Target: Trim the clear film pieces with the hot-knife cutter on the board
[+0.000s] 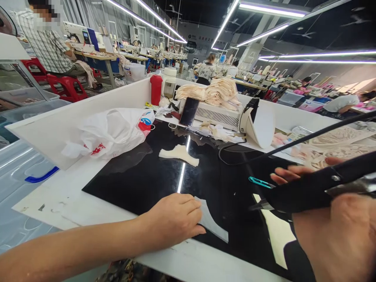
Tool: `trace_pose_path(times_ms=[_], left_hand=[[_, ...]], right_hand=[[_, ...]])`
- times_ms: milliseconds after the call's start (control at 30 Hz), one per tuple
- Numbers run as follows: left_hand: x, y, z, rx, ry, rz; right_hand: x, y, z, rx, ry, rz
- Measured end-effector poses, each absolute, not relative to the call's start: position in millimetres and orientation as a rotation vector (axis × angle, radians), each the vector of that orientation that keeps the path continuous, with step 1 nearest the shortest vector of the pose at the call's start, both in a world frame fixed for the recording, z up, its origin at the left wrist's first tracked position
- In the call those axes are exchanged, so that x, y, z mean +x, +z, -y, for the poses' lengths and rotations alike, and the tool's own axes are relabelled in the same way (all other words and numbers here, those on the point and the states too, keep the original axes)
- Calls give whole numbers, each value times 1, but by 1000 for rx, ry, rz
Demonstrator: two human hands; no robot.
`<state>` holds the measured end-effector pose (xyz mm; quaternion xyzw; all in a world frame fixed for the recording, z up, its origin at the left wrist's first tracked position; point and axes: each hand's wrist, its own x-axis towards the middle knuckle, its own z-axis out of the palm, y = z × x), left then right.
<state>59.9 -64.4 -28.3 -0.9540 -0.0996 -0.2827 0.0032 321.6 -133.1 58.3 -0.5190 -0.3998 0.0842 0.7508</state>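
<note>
My left hand [176, 219] rests at the front edge of the glossy black panel [138, 172], its fingers curled at the left end of a pale grey curved piece [213, 223]. At the right, my right hand [331, 231] is wrapped round a black handheld tool [317, 188] with a pointed metal tip and a black cable. A cream piece [277, 235] lies on the panel below the tool tip. Farther back on the panel lies another cream piece [179, 154]. Turquoise snips [260, 182] are beside the tool.
A white plastic bag [114, 129] lies at the left. Behind the panel are a phone [188, 111], a white vented box [216, 113] with stacked cream fabric [217, 92], a red cup [156, 90] and a white lamp [263, 121]. The cable crosses the right side.
</note>
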Motion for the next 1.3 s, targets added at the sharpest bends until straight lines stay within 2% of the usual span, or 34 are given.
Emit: trace_pose_path(times_ms=[167, 433, 1067, 1300], left_hand=[[59, -27, 64, -2992, -869, 303], [57, -20, 64, -3002, -841, 289], [55, -23, 66, -3043, -797, 297], [55, -22, 65, -3045, -811, 305]], right_hand=[[284, 65, 112, -1018, 251, 913], [229, 47, 100, -806, 349, 982], [229, 36, 87, -795, 284, 961], [227, 39, 87, -788, 362, 940]])
